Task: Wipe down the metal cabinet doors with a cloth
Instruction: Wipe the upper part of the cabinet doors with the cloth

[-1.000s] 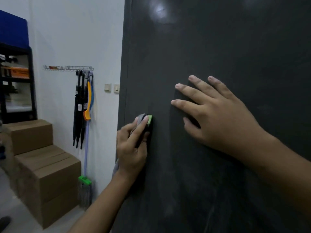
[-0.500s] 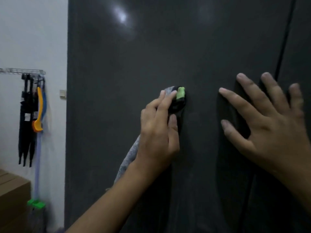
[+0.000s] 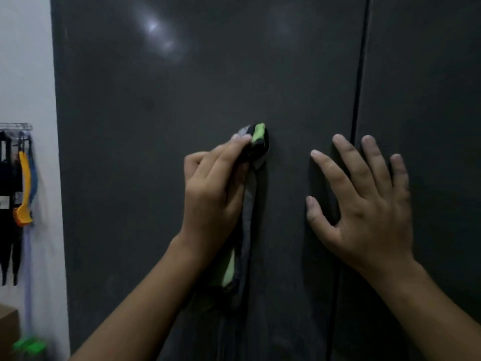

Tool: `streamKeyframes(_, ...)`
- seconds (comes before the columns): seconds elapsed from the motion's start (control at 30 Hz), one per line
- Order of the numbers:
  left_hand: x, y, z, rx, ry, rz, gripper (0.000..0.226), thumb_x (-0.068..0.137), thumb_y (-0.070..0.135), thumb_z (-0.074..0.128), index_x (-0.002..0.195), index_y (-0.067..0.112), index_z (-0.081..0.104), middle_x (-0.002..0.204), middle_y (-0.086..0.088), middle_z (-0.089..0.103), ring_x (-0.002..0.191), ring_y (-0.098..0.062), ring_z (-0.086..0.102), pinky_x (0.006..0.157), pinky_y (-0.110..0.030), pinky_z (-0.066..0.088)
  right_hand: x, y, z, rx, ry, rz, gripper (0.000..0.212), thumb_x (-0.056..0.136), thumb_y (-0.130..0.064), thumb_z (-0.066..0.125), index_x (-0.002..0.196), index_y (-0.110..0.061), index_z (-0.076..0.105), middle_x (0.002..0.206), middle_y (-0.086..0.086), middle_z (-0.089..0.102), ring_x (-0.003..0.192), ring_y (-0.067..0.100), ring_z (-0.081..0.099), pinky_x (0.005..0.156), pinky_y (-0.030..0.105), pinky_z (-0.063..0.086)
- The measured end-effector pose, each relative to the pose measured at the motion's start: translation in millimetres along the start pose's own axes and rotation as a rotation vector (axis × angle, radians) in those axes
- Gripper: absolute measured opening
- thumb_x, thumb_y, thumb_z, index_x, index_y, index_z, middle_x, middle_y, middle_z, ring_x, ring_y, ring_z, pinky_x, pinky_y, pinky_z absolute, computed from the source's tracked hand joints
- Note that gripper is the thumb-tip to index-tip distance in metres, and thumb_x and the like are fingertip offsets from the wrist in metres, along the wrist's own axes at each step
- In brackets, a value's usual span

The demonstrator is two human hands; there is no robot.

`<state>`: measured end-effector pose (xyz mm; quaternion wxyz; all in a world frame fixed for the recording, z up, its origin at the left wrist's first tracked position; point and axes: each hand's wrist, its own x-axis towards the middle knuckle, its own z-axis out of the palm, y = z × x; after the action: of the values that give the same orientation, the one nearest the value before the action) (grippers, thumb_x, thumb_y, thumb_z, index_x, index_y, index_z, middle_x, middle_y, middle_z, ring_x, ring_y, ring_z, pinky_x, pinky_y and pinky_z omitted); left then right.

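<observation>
Since 0.5 s ago, left hand (image 3: 213, 194) w/ cloth (image 3: 256, 142) slid right, nearer the door seam (image 3: 360, 74). Its fingers curl round the bunched cloth, pressing it on the cabinet door (image 3: 182, 87). Right hand (image 3: 364, 204) lies flat, fingers spread, across the seam. Prob best: firm pressure, overlapping strokes.

This looks like a storage or utility room. A tall dark grey metal cabinet (image 3: 208, 87) with two flat doors stands beside a plain white wall (image 3: 26, 61). There a wire rack (image 3: 15, 126) carries long black hanging items (image 3: 7, 204) and an orange plastic brush (image 3: 24, 188), with a brown cardboard box (image 3: 7, 327) lower down.
</observation>
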<state>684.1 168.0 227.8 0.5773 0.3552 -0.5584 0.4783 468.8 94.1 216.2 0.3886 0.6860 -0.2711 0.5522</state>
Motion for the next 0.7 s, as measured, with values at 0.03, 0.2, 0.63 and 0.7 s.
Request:
streamKeyframes(0.03,7,5,7,0.007,0.005,-0.018,0.031,0.097,0.001,0.061,0.128,0.002,0.064,0.132,-0.007,0.064,0.107,-0.006,0.061,0.09,-0.023,0.036,0,0,-1,0.023,0.002,0.026,0.067,0.091,-0.046,0.052,0.151,-0.019,0.045,0.162,0.007,0.034,0.152,0.031,0.026,0.121,0.059,0.019)
streamKeyframes(0.2,9,27,23,0.046,-0.12,0.072,0.031,0.101,0.014,0.057,0.131,0.008,0.064,0.139,-0.009,0.059,0.099,-0.019,0.055,0.092,-0.018,0.033,0,0,-8,0.165,0.004,0.152,0.072,0.085,-0.038,0.048,0.151,-0.011,0.044,0.161,0.008,0.035,0.153,0.027,0.022,0.125,0.05,0.011)
streamKeyframes(0.63,-7,13,7,0.036,-0.206,0.288,0.024,0.102,0.018,0.06,0.123,0.02,0.07,0.135,0.007,0.062,0.095,-0.022,0.068,0.084,-0.035,0.044,-2,4,-13,0.296,0.013,0.197,0.071,0.078,-0.027,0.047,0.147,-0.01,0.048,0.158,0.008,0.038,0.152,0.026,0.023,0.125,0.046,0.011)
streamKeyframes(0.7,22,13,15,0.063,-0.097,0.164,0.026,0.105,0.017,0.053,0.125,0.015,0.069,0.134,0.002,0.063,0.09,-0.023,0.065,0.088,-0.021,0.034,-3,4,-14,0.274,0.021,0.231,0.072,0.079,-0.03,0.048,0.148,-0.012,0.046,0.158,0.007,0.037,0.153,0.026,0.022,0.125,0.046,0.009)
